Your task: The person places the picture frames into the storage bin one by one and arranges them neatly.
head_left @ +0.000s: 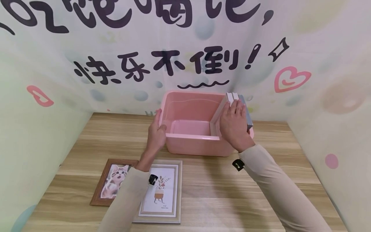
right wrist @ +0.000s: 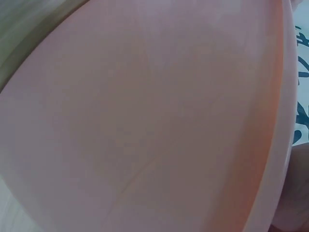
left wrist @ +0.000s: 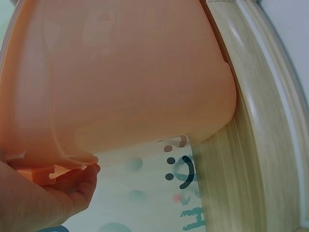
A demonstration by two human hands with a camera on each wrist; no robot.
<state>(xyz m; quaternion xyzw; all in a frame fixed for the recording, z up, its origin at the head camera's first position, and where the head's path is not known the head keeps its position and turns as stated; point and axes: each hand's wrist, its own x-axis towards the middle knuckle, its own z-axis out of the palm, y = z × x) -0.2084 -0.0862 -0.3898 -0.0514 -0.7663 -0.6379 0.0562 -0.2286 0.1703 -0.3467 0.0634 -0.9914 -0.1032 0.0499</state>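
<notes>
A pink plastic bin stands on the wooden table against the back wall. My left hand grips its left rim; in the left wrist view the fingers curl at that rim. White-edged frame-like pieces stand on edge at the right end of the bin, beside a grey-blue piece. My right hand lies over these pieces with its fingers extended along their upper edges, hiding much of them. The bin's pink wall fills most of the right wrist view.
Nearer on the table lie a brown-framed cat picture and a pale frame with a plant print, both partly covered by the left forearm. A printed cloth hangs behind the bin.
</notes>
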